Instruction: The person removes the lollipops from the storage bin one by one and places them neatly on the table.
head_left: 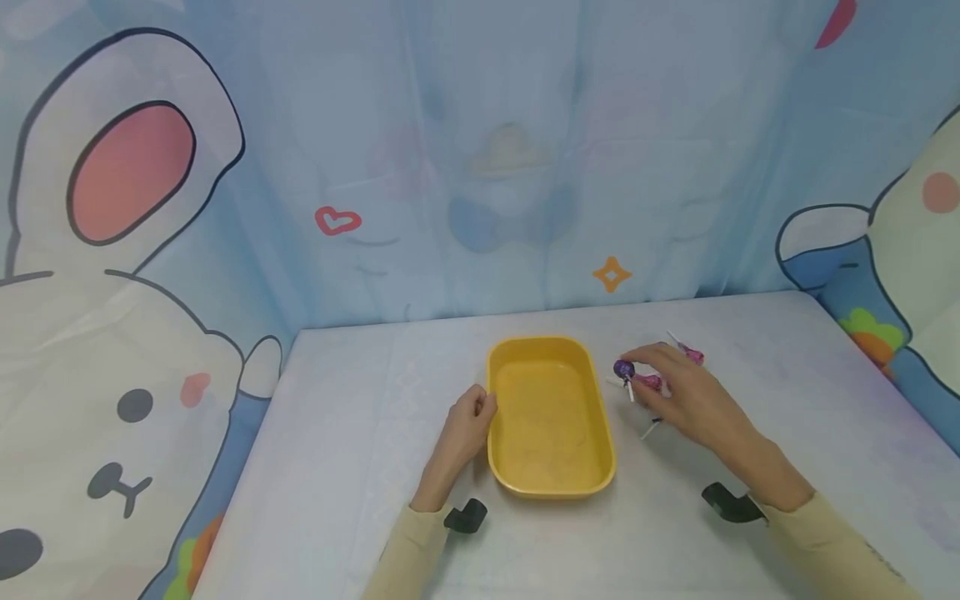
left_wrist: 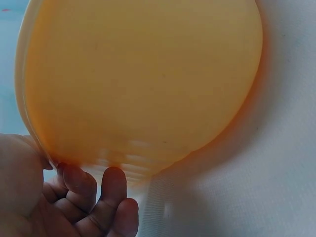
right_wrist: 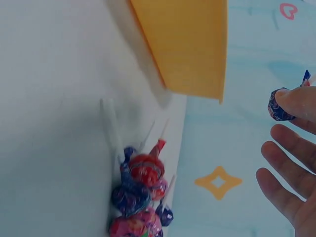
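My right hand [head_left: 693, 404] pinches a purple-wrapped lollipop [head_left: 623, 368] between thumb and index finger, its white stick pointing down. In the right wrist view the lollipop [right_wrist: 280, 105] is up off the table, with the other fingers spread loosely. At the left long side of a yellow plastic tray [head_left: 551, 417], my left hand [head_left: 467, 425] grips the rim. The left wrist view has its curled fingertips [left_wrist: 114, 183] against the tray's outer wall. Nothing lies inside the tray. Below the right hand is a pile of lollipops, among them a red one [right_wrist: 147, 169], partly hidden in the head view.
Beside the red one lie a purple lollipop [right_wrist: 131, 198] and a pink one [right_wrist: 134, 224], sticks pointing various ways. Another pink lollipop [head_left: 694, 357] lies behind the right hand. A white cloth covers the table [head_left: 337, 467]; a blue printed curtain [head_left: 360, 142] hangs behind it.
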The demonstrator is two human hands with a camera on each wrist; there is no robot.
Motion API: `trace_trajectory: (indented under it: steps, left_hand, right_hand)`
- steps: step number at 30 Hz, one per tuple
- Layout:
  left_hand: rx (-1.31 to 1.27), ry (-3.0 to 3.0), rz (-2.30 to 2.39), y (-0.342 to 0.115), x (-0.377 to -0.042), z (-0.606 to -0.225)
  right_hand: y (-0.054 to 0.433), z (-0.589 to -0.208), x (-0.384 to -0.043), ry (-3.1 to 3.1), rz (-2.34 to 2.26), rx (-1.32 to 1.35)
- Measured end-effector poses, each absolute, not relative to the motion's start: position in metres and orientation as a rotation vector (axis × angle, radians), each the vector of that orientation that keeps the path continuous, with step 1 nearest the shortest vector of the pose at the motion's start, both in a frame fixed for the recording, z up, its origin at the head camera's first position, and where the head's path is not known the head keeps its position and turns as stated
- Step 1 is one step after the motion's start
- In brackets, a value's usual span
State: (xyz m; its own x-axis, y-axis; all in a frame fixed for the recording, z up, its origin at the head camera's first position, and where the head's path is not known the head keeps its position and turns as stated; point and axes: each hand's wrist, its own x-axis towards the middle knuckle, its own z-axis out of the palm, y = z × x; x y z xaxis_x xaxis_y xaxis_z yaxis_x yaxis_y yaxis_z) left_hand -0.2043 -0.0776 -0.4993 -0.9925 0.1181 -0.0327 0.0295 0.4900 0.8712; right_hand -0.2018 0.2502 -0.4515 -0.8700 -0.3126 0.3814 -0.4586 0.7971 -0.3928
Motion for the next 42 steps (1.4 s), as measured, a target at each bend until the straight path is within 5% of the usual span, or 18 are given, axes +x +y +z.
trace_trajectory:
  steps: [42]
  left_hand:
    - [0.111,2.653,1.533,-0.076,-0.206,-0.500]
  right_hand:
    - [0.353,-0.494,-0.238,-2.918,0.772,0.086]
